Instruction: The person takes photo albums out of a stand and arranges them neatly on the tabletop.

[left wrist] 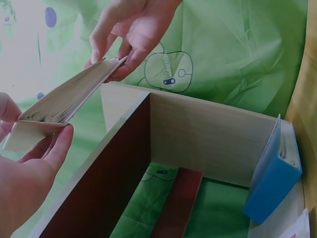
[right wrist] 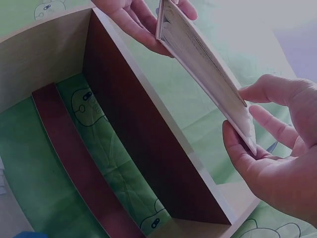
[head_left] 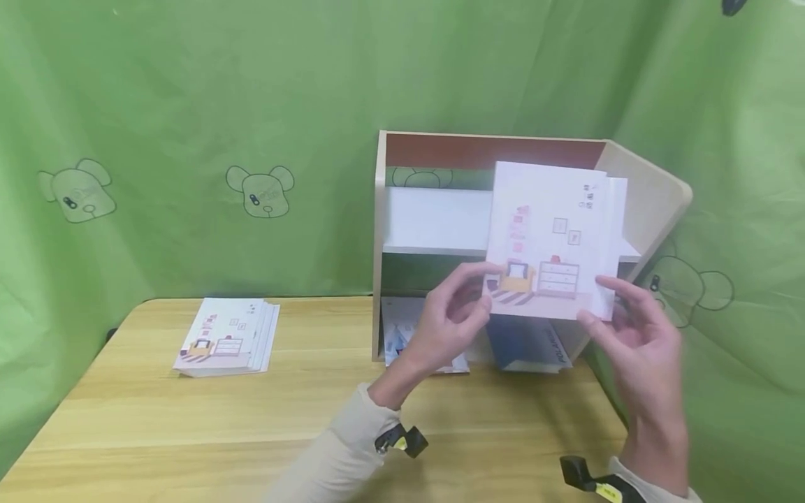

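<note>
Both hands hold a thin white book (head_left: 547, 244) up in front of a small wooden shelf (head_left: 379, 209). Its cover shows a yellow armchair and a drawer chest. My left hand (head_left: 449, 318) pinches the lower left edge between thumb and fingers. At the lower right corner, my right hand (head_left: 648, 342) grips it, thumb on the front. In the left wrist view the page edges of the book (left wrist: 74, 96) show between its covers. The right wrist view has the right-hand fingers (right wrist: 270, 89) on both sides of the book (right wrist: 208, 69).
A blue book (head_left: 528, 346) and a white illustrated book (head_left: 402, 318) stand in the shelf's lower compartment. On the table's left lies a stack of white books (head_left: 223, 339) with a matching cover. A green curtain (head_left: 189, 105) hangs behind the wooden table (head_left: 157, 419).
</note>
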Available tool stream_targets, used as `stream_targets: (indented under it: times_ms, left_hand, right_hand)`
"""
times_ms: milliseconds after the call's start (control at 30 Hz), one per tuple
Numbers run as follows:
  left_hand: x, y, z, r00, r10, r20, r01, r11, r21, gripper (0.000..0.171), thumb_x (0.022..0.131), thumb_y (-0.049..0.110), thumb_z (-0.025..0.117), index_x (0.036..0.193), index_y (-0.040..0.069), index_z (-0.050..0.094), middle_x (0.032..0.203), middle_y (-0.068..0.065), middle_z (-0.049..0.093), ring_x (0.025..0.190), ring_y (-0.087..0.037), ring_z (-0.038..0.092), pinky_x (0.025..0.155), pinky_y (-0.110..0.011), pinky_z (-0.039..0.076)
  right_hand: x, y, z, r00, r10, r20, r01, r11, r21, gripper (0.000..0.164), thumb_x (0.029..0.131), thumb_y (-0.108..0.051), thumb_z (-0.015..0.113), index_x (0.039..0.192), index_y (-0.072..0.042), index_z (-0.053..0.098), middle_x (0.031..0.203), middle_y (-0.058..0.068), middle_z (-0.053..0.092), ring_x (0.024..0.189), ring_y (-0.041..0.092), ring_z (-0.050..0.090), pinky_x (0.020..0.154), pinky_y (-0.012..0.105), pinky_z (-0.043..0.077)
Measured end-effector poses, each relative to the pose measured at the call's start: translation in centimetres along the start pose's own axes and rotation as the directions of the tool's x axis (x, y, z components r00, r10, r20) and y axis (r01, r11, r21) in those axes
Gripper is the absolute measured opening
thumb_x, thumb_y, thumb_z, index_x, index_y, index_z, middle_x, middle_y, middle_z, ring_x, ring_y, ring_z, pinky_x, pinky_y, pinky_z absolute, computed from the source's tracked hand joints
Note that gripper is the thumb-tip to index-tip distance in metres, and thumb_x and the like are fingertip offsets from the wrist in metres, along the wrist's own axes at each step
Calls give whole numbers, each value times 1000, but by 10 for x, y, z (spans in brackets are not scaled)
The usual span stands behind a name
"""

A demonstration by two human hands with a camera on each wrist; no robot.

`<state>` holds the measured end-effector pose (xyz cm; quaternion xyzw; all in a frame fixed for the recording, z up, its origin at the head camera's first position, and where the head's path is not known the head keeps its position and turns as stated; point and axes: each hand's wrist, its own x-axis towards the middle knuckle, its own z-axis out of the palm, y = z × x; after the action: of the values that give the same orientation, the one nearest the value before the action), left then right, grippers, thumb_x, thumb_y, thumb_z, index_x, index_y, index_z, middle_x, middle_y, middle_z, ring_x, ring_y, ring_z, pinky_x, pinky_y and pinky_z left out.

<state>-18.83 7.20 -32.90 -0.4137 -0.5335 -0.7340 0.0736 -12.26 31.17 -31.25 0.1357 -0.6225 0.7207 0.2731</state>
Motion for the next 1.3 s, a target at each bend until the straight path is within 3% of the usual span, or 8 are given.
stream_targets:
  times_ms: [333, 600, 867, 1133, 1300]
  left_hand:
    - [-10, 15, -11, 999, 50, 2, -50, 999, -15, 42, 97, -10, 50, 138, -3, 52, 145, -20, 51, 130, -28, 57, 106, -44, 51]
    - [-23, 18, -20, 995, 95, -27, -95, 995, 13, 43, 95, -12, 49, 138, -6, 50, 143, -25, 51, 129, -36, 56, 106, -47, 51]
    - [-33, 25, -30, 994, 108, -36, -105, 992, 65, 43, 95, -9, 50, 137, -6, 50, 142, -24, 51, 127, -38, 57, 105, -47, 52]
    - [-37, 25, -37, 986, 151, -63, -147, 987, 63, 42, 93, -10, 50, 135, -10, 49, 140, -28, 51, 130, -39, 54, 109, -49, 49]
    - [-42, 26, -44, 986, 144, -88, -137, 987, 81, 42, 92, -10, 49, 134, -9, 49, 139, -25, 52, 129, -37, 54, 109, -49, 48]
  right_hand:
    - [-5, -5, 16, 998, -46, 46, 44, 998, 41, 57, 82, 35, 52, 136, 19, 48, 150, 26, 44, 127, 33, 58, 98, 35, 53]
    - [-8, -5, 27, 997, -27, 77, 29, 999, -26, 57, 84, 30, 59, 137, 14, 52, 138, 23, 56, 100, 25, 70, 89, 30, 59]
    - [-11, -7, 38, 995, -32, 94, 39, 996, -75, 57, 83, 27, 63, 136, 11, 55, 123, 19, 65, 87, 21, 71, 76, 24, 62]
    - [-12, -8, 50, 997, -16, 75, 27, 989, -146, 59, 80, 29, 63, 136, 12, 55, 133, 22, 59, 100, 24, 70, 83, 28, 61]
    - [-13, -5, 57, 995, -22, 101, 37, 988, -147, 58, 80, 28, 64, 135, 11, 56, 134, 23, 57, 104, 26, 69, 86, 29, 61]
